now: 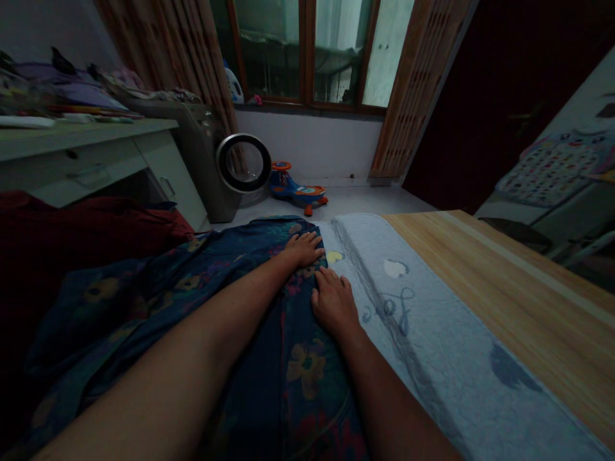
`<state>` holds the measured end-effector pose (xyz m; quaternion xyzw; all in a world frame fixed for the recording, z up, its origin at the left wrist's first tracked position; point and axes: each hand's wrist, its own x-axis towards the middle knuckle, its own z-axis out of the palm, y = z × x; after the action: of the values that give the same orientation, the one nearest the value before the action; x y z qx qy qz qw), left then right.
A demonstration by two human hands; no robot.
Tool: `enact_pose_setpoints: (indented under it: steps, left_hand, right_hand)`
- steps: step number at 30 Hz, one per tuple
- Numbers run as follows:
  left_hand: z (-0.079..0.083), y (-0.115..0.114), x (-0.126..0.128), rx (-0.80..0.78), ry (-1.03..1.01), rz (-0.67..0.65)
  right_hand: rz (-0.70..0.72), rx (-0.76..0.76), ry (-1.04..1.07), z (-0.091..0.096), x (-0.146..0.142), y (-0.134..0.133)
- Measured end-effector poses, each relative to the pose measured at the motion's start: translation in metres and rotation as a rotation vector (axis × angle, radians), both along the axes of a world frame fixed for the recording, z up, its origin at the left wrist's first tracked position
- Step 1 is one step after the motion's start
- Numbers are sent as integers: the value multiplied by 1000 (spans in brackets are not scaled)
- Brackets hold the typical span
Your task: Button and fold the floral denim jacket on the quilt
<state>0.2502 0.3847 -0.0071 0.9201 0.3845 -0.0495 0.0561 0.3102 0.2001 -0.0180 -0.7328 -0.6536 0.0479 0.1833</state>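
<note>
A dark blue floral garment (259, 358) lies spread out, partly over a pale grey-blue quilted pad (432, 333) with hearts and lettering. My left hand (305, 248) rests on the garment near its far right edge, palm down with the fingers stretched toward the right. Just nearer to me, my right hand (336, 301) lies on the garment's right edge, its fingertips on the cloth and its outer side over the pad. Neither hand grips anything that I can see. My forearms cover parts of the garment.
Dark red cloth (96, 224) is heaped at the left. Bare wooden surface (480, 256) borders the pad on the right. Beyond stand a washing machine (202, 147) with its round door swung out, a blue-orange ride-on toy (295, 190) and a cluttered white desk (91, 141).
</note>
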Motion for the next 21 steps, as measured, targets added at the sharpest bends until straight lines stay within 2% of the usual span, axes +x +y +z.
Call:
enact_pose_setpoints:
  steps: [7,15,21]
  left_hand:
    - [4,5,14,8,36,34]
    - [-3,-1,15,-36,-6,-23]
    - [10,-6,15,-67,-13,-10]
  right_hand:
    - [3,10,15,2,0,-1]
    - [3,45,7,2,0,-1]
    - [24,90,27,4,3,0]
